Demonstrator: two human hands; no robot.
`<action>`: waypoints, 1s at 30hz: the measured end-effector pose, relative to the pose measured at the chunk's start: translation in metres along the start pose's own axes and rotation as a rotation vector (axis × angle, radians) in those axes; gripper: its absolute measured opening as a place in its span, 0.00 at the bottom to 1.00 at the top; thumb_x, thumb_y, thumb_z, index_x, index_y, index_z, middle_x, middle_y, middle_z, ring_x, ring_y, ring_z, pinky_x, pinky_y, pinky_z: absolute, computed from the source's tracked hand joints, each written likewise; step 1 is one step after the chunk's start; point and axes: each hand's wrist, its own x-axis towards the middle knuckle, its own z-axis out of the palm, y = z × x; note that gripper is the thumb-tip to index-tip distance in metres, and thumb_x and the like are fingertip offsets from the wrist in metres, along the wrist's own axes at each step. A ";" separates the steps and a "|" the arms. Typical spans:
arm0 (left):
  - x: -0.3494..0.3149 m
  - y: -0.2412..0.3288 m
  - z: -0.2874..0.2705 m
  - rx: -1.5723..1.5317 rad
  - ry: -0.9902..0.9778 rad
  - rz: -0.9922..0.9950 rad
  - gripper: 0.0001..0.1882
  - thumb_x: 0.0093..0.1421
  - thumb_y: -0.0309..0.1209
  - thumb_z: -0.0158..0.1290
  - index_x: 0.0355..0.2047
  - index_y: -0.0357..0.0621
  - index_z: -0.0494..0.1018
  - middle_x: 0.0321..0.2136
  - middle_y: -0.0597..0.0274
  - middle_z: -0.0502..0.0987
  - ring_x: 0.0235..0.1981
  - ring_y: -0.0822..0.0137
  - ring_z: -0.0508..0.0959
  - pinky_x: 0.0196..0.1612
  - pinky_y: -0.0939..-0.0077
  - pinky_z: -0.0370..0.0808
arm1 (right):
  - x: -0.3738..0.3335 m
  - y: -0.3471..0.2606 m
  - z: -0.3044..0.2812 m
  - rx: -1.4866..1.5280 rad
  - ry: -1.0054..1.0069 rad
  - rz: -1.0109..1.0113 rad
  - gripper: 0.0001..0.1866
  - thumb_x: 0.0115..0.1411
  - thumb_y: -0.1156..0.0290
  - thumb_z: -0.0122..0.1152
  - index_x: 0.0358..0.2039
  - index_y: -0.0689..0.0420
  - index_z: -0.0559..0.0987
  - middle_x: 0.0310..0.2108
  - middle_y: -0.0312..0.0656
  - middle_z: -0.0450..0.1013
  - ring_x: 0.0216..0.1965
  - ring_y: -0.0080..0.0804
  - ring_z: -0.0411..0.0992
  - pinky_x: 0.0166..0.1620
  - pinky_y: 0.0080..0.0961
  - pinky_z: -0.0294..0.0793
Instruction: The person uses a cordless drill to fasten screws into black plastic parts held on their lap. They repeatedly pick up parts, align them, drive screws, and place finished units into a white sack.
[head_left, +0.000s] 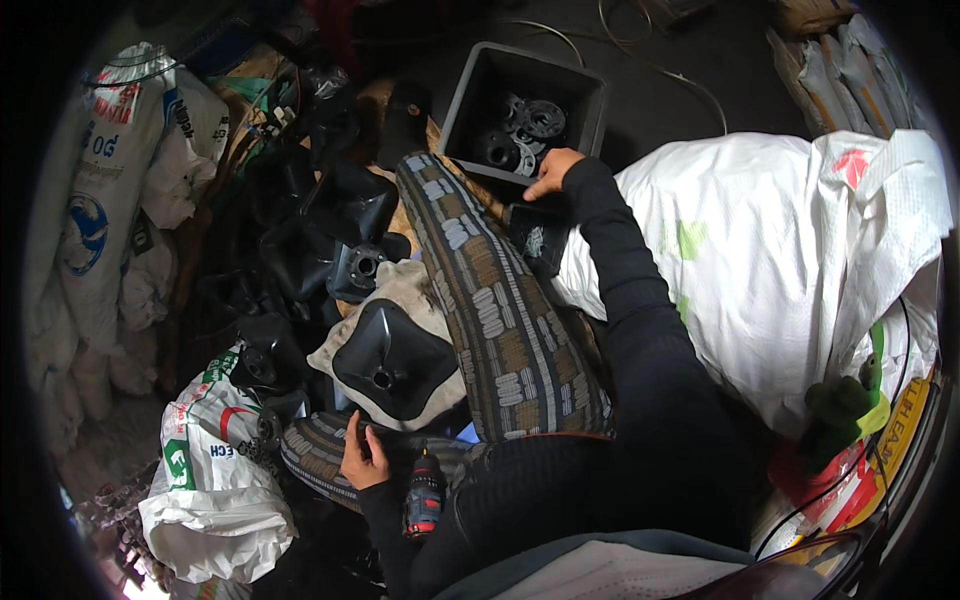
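The left hand (364, 460) has thumb and fingers parted, near a black square plastic base (400, 358) lying on a pale cloth (426, 288) between patterned trouser legs (485, 310). The right hand (554, 172) curls over a small black tray (552, 222) of shiny bits (535, 241) beside a grey bin (530, 76) of black flanged rings (529, 124); whether it pinches anything, I cannot tell

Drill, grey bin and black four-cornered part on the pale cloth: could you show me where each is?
Drill (425, 495): head view, on its body.
Grey bin (530, 75): head view, on its far inner wall.
Black four-cornered part (405, 350): head view, on its broad face.
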 end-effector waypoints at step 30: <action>-0.108 0.006 -0.127 -0.058 -0.622 -0.117 0.26 0.49 0.27 0.52 0.52 0.46 0.71 0.42 0.55 0.75 0.46 0.53 0.73 0.50 0.64 0.69 | -0.149 -0.268 0.150 -0.020 0.295 -1.148 0.07 0.54 0.61 0.64 0.29 0.50 0.80 0.23 0.36 0.72 0.27 0.39 0.74 0.28 0.34 0.72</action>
